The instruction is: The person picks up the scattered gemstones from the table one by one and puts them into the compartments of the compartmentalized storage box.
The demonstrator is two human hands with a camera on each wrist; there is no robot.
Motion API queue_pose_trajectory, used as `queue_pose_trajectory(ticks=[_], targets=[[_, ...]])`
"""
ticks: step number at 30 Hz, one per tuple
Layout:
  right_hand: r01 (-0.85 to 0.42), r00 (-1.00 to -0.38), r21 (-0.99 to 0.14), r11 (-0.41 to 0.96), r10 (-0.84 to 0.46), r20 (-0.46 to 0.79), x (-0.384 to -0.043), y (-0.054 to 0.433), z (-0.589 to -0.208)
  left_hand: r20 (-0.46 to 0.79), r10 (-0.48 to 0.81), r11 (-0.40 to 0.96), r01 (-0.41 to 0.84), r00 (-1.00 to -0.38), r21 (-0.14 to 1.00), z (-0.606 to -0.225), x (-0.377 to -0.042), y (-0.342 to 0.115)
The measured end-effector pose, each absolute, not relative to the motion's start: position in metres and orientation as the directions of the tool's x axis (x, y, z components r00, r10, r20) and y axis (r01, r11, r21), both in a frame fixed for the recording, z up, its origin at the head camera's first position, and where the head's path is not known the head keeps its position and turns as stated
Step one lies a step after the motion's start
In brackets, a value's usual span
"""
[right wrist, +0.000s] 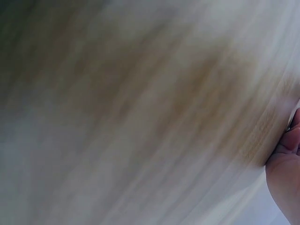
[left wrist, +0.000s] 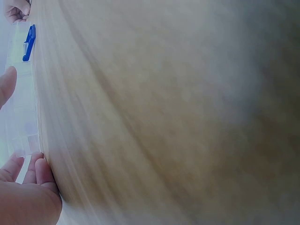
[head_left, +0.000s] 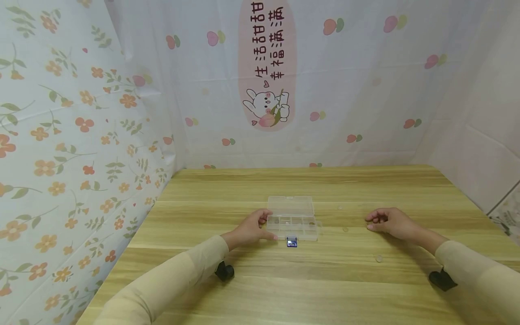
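Observation:
A clear plastic compartment box lies on the table with its lid folded back. Small items sit in some compartments, too tiny to make out. My left hand holds the box's left end, thumb at the front corner and fingers at the side; the left wrist view shows these fingers against its edge. A blue latch hangs open at the front. To the right, my right hand is low over the table, fingers bent and thumb near them. Whether anything small is between its fingertips cannot be seen.
Small round, coin-like pieces lie between the box and the right hand: one farther back, a brownish one and one nearer the front. The wood-grain table meets a patterned cloth at the back.

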State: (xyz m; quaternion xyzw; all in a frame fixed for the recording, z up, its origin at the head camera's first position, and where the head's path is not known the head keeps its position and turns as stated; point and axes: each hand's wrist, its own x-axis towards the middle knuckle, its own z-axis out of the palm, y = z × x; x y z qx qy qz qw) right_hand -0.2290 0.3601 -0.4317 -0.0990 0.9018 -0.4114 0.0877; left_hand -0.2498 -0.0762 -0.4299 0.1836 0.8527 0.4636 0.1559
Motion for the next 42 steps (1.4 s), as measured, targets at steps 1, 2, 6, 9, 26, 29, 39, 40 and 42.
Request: queue_pose_trajectory(ticks=[1, 2, 6, 9, 26, 29, 39, 40, 42], targets=[[-0.108, -0.965, -0.759, 0.642, -0.252, -0.076, -0.2289, 0.3600, -0.4316, -0.095, 0.459, 0.502, 0.170, -0.884, 0.848, -0.4300, -0.2496, -0.0764], [-0.110, -0.964, -0.759, 0.641, -0.253, -0.075, -0.2289, 0.3598, -0.4316, -0.095, 0.459, 0.501, 0.170, -0.883, 0.848, -0.4301, -0.2495, -0.0765], [-0.116, -0.965, -0.751, 0.650, -0.252, -0.069, -0.2286, 0.3591, -0.4316, -0.094, 0.462, 0.498, 0.170, -0.882, 0.850, -0.4310, -0.2493, -0.0775], [-0.115, -0.967, -0.747, 0.655, -0.247, -0.068, -0.2282, 0.3586, -0.4315, -0.088, 0.464, 0.499, 0.179, -0.881, 0.848, -0.4311, -0.2494, -0.0777], [-0.109, -0.973, -0.718, 0.687, -0.221, -0.064, -0.2277, 0.3568, -0.4320, -0.083, 0.467, 0.505, 0.188, -0.880, 0.842, -0.4289, -0.2485, -0.0771], [-0.119, -0.975, -0.706, 0.698, -0.218, -0.051, -0.2280, 0.3562, -0.4316, -0.081, 0.469, 0.505, 0.192, -0.880, 0.841, -0.4283, -0.2483, -0.0768], [-0.108, -0.978, -0.737, 0.667, -0.206, -0.043, -0.2278, 0.3538, -0.4269, -0.082, 0.464, 0.509, 0.190, -0.882, 0.840, -0.4295, -0.2493, -0.0770], [-0.109, -0.978, -0.737, 0.667, -0.203, -0.038, -0.2280, 0.3538, -0.4269, -0.083, 0.465, 0.506, 0.188, -0.881, 0.842, -0.4293, -0.2492, -0.0770], [-0.112, -0.979, -0.740, 0.663, -0.200, -0.030, -0.2285, 0.3537, -0.4266, -0.083, 0.468, 0.502, 0.187, -0.880, 0.845, -0.4295, -0.2493, -0.0773]])
